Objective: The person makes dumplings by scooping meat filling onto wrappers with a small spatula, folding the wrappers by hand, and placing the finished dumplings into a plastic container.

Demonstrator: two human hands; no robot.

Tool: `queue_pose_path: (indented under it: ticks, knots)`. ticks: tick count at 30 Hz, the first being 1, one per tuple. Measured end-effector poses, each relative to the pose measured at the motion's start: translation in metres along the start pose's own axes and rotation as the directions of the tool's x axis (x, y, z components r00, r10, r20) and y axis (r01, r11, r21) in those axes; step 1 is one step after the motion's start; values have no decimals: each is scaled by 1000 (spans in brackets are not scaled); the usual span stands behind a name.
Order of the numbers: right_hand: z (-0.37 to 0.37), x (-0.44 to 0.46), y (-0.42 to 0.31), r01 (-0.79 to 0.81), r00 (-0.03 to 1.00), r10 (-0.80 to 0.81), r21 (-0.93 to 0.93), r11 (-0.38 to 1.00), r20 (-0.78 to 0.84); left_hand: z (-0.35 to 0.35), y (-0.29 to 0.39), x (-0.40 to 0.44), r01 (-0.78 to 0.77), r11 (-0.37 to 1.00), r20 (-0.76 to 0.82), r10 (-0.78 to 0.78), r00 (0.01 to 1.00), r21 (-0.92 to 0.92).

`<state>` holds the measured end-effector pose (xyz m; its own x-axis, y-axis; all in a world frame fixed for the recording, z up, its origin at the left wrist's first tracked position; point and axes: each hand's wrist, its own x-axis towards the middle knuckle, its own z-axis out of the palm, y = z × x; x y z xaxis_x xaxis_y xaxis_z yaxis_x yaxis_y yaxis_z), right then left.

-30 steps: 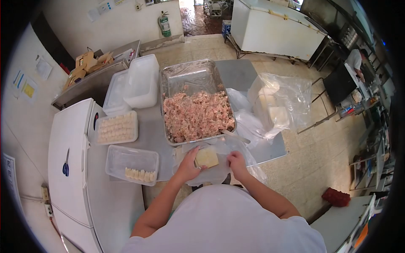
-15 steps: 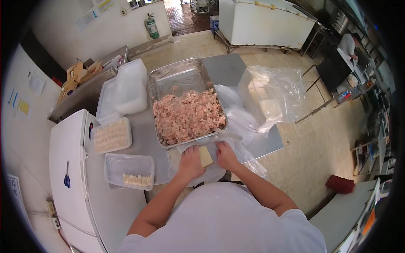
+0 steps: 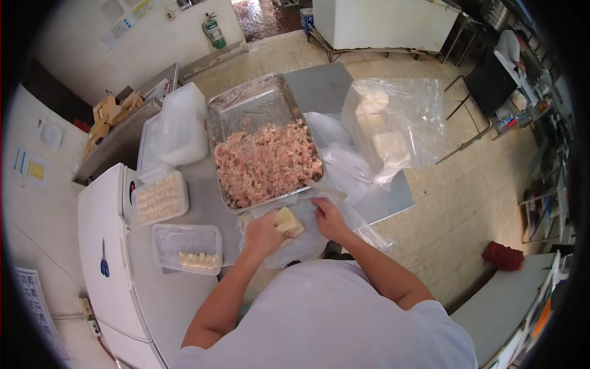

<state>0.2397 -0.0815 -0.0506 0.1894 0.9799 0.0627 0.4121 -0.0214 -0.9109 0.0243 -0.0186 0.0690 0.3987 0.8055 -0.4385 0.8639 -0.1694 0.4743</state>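
My left hand is closed on the edge of a small stack of square, pale yellow dough wrappers; the top one looks bent up. They lie on a plastic sheet at the table's near edge. Just right of them is my right hand, fingers curled in; whatever is between its fingertips is too small to make out. Beyond both hands stands a metal tray of ground meat filling. A spatula or knife handle sticks out over its near right corner.
On the left are a plastic tub with a row of filled dumplings, a fuller tub and stacked white containers. At right lies a clear bag of wrapper stacks. A person is at the far right.
My left hand has shifted slightly left, and the top wrapper, flat before, is now bent up. My right hand has moved little. The view has tilted slightly.
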Motion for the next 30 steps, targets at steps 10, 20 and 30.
queue_pose_path:
  ticks: [10, 20, 30]
  knots:
    - [-2, -1, 1, -10, 1000, 10, 36, 999, -4, 49, 10, 15, -122, 962, -223, 177, 959, 243]
    - [-14, -13, -4, 220, 967, -193, -154, 963, 168, 41, 24, 12, -53, 967, -219, 109, 970, 249]
    - [-27, -14, 5, 235, 945, -204, -99, 967, 254, 15, 22, 14, -6, 997, -110, 15, 994, 81]
